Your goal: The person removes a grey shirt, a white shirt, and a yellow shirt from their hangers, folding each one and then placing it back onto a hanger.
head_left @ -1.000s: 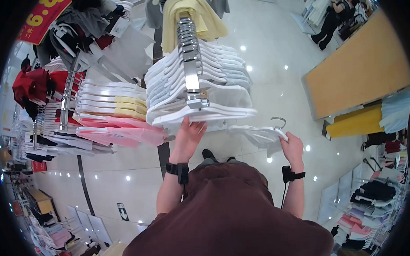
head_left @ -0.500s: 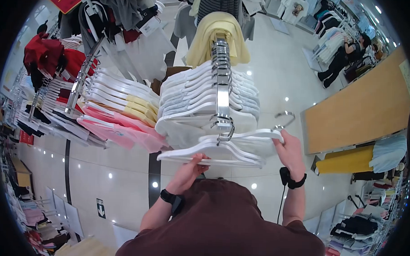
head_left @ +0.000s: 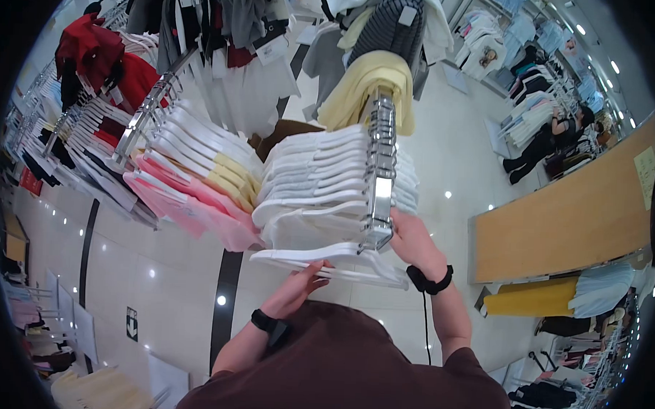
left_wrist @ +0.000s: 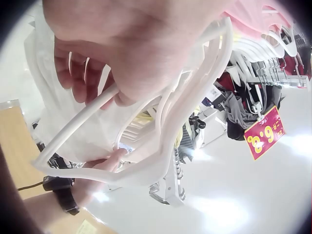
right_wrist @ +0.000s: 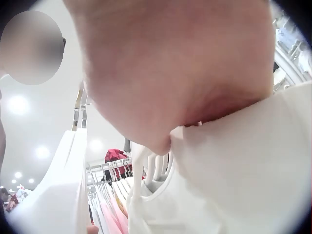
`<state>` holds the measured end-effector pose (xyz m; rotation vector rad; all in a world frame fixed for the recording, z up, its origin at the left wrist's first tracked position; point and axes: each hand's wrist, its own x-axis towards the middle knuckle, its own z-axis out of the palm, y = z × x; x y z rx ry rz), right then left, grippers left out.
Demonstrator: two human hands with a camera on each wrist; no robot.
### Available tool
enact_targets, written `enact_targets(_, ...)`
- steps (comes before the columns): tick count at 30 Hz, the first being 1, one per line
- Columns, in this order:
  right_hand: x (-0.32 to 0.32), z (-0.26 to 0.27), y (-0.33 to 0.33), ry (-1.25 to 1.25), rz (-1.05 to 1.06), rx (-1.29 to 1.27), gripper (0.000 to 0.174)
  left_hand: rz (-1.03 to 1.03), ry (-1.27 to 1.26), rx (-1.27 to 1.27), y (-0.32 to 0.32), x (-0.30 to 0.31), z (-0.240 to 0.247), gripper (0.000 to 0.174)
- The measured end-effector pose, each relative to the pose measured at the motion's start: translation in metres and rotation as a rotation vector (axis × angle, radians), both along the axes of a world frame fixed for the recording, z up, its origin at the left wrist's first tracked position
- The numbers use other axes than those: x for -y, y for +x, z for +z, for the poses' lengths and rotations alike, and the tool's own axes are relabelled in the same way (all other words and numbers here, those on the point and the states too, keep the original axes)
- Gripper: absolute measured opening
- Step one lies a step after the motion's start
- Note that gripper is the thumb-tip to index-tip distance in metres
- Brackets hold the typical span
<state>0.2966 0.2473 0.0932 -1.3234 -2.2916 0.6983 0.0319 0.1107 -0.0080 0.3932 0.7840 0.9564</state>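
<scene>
At the near end of a chrome rail [head_left: 379, 199], my left hand [head_left: 299, 286] grips the lower bar of an empty white hanger [head_left: 315, 256]. Its fingers curl past the bar in the left wrist view. My right hand [head_left: 416, 244] is beside the rail end, behind that hanger, and pinches the shoulder of a white hanger. A white garment [right_wrist: 229, 180] hangs from it, filling much of the right wrist view; this hanger's hook is hidden. White garments on white hangers [head_left: 318, 175] line the rail behind both hands.
A neighbouring rail [head_left: 154, 108] on the left carries pink garments [head_left: 198, 200] and yellow ones. A folded yellow garment [head_left: 371, 87] lies over the rail's far end. To the right stands a wooden panel [head_left: 565, 220]; a person [head_left: 549, 144] is beyond it.
My right hand has brought the hanger with the white garment leftward to the rail end. My left hand has drawn the empty front hanger toward me. The head view has turned.
</scene>
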Motion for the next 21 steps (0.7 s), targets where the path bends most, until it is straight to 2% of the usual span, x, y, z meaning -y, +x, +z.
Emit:
enact_targets(3, -0.006, 0.016, 0.003, 0.016, 0.041, 0.115, 0.036, 0.0, -0.033, -0.022, 0.0, -0.004, -0.003, 0.027)
enact_targets(5, -0.013, 0.035, 0.009, 0.091, 0.114, 0.141, 0.03, -0.054, -0.018, -0.037, 0.001, -0.009, -0.006, 0.03)
enact_targets(7, -0.024, 0.06, 0.011, 0.082, -0.052, -0.093, 0.024, -0.059, -0.014, -0.031, 0.004, -0.015, -0.006, 0.031)
enact_targets(9, -0.046, 0.075, 0.012, 0.101, -0.12, -0.163, 0.022, -0.074, -0.069, -0.002, 0.007, -0.02, -0.006, 0.033)
enact_targets(11, -0.074, 0.101, 0.001, 0.228, -0.158, -0.276, 0.027, -0.072, -0.075, 0.015, 0.008, -0.027, -0.009, 0.033)
enact_targets(15, -0.15, 0.125, -0.032, 0.221, -0.116, -0.553, 0.049, -0.057, -0.052, 0.008, 0.007, -0.037, -0.017, 0.034)
enact_targets(18, -0.212, 0.133, -0.054, 0.273, -0.16, -0.527, 0.048, -0.031, -0.091, 0.06, 0.004, -0.04, -0.019, 0.033)
enact_targets(20, -0.247, 0.134, -0.063, 0.482, -0.119, -0.122, 0.047, -0.009, -0.109, 0.06, 0.004, -0.039, -0.031, 0.033)
enact_targets(21, -0.26, 0.134, -0.065, 0.485, -0.119, -0.125, 0.047, 0.013, -0.127, 0.064, 0.003, -0.039, -0.038, 0.033)
